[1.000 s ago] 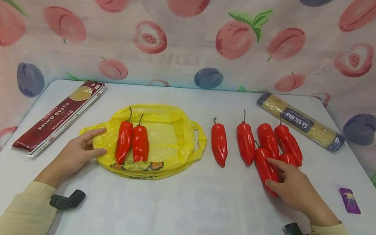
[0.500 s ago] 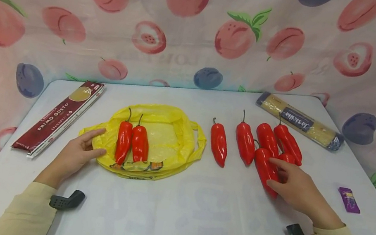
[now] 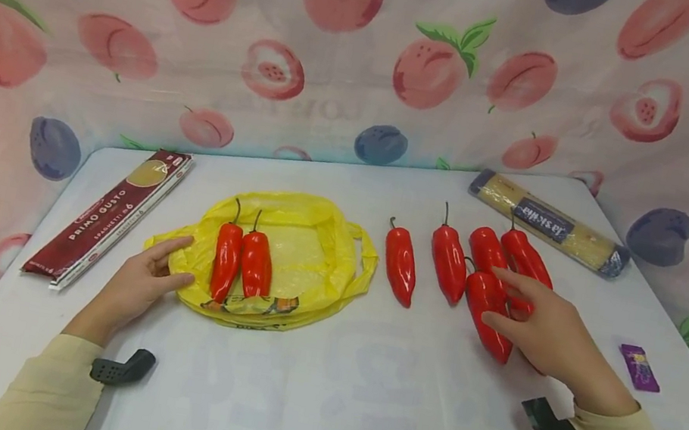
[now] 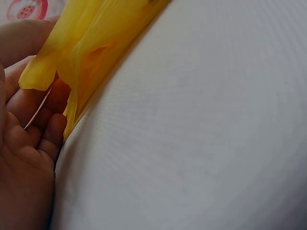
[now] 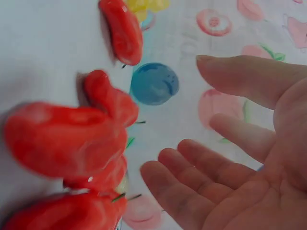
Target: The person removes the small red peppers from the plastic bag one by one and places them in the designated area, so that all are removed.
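My left hand holds the left edge of a yellow plastic bag, whose mouth is spread wide. In the left wrist view, the bag's yellow film lies between the thumb and loosely curled fingers. Two red peppers with dark stems lie side by side in the bag. My right hand hovers over a cluster of red peppers, partly hiding one beneath it. In the right wrist view, its fingers are spread and hold nothing, apart from the peppers.
Two separate red peppers, one nearer the bag and one nearer the cluster, lie between them. A dark red spaghetti packet lies at the left, a clear pasta packet at the back right, and a small purple packet at the right.
My right hand has shifted slightly and lifted off the front pepper of the cluster, uncovering more of the pepper under it. My left hand and the bag stay where they were.
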`<state>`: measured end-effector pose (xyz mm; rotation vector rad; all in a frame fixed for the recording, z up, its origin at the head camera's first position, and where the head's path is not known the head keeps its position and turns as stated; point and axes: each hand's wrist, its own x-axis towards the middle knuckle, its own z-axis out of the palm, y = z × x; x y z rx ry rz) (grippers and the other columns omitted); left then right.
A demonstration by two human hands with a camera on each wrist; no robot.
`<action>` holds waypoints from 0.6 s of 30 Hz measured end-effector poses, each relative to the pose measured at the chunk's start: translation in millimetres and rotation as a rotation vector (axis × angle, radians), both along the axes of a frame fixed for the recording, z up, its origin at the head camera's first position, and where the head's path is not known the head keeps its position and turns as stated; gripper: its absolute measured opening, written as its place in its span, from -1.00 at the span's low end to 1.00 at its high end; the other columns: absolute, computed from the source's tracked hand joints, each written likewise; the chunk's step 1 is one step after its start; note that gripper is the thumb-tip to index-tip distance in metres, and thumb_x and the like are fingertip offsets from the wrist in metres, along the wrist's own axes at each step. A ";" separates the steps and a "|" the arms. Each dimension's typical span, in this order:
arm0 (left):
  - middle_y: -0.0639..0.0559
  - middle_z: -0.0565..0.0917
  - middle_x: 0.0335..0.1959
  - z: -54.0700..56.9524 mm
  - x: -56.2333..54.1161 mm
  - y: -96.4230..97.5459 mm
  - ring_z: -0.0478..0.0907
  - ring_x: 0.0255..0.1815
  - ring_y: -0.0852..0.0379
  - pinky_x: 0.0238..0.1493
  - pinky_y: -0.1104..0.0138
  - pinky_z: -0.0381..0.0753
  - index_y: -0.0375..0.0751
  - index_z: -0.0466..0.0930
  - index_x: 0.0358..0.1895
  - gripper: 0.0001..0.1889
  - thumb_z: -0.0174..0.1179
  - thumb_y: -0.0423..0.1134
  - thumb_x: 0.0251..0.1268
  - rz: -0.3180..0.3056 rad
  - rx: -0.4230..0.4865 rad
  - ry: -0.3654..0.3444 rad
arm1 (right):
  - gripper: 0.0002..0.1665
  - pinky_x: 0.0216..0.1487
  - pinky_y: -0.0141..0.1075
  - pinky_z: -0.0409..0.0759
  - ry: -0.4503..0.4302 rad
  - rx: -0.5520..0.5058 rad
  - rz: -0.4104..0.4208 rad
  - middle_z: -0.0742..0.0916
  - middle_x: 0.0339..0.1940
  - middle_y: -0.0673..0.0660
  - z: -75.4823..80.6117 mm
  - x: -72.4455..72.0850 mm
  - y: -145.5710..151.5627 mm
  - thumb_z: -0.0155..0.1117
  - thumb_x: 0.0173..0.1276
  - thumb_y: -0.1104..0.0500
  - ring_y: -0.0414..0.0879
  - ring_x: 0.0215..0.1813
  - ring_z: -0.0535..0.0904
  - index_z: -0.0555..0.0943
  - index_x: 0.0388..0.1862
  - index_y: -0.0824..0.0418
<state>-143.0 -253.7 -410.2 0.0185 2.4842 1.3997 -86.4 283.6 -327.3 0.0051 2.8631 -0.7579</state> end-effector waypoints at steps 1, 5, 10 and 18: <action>-0.23 0.10 0.58 -0.2 0.4 0.1 0.10 0.52 -0.26 0.44 -0.15 0.16 -0.08 0.10 0.60 -0.17 0.31 -0.05 0.36 -0.001 0.001 0.002 | -0.02 -0.18 0.12 0.70 0.010 -0.010 -0.002 0.50 0.26 0.51 1.0 -0.1 -2.8 0.48 0.26 -0.03 0.46 0.20 0.44 0.27 0.53 0.29; -0.25 0.11 0.57 -0.9 1.5 0.3 0.12 0.50 -0.27 0.43 -0.16 0.16 -0.07 0.11 0.60 -0.18 0.31 -0.04 0.36 -0.006 0.001 0.003 | -0.05 -0.14 0.12 0.70 0.046 -0.061 -0.010 0.48 0.32 0.46 4.5 -1.6 -18.3 0.47 0.27 -0.03 0.42 0.25 0.39 0.28 0.55 0.21; -0.25 0.13 0.56 -1.2 1.9 -0.3 0.14 0.49 -0.26 0.42 -0.16 0.17 -0.08 0.12 0.59 -0.17 0.31 -0.03 0.35 -0.007 0.001 0.010 | -0.09 -0.10 0.07 0.70 0.090 -0.092 0.030 0.57 0.29 0.37 8.2 -7.2 -43.0 0.47 0.28 -0.01 0.35 0.28 0.41 0.33 0.54 0.17; -0.27 0.22 0.52 -0.3 1.6 -1.7 0.20 0.42 -0.24 0.41 -0.17 0.18 -0.09 0.14 0.58 -0.18 0.31 -0.02 0.35 -0.009 -0.016 0.036 | -0.18 -0.11 0.00 0.72 0.149 -0.202 0.136 0.64 0.25 0.23 1.1 -23.0 -87.0 0.49 0.25 0.03 0.26 0.20 0.57 0.44 0.47 0.11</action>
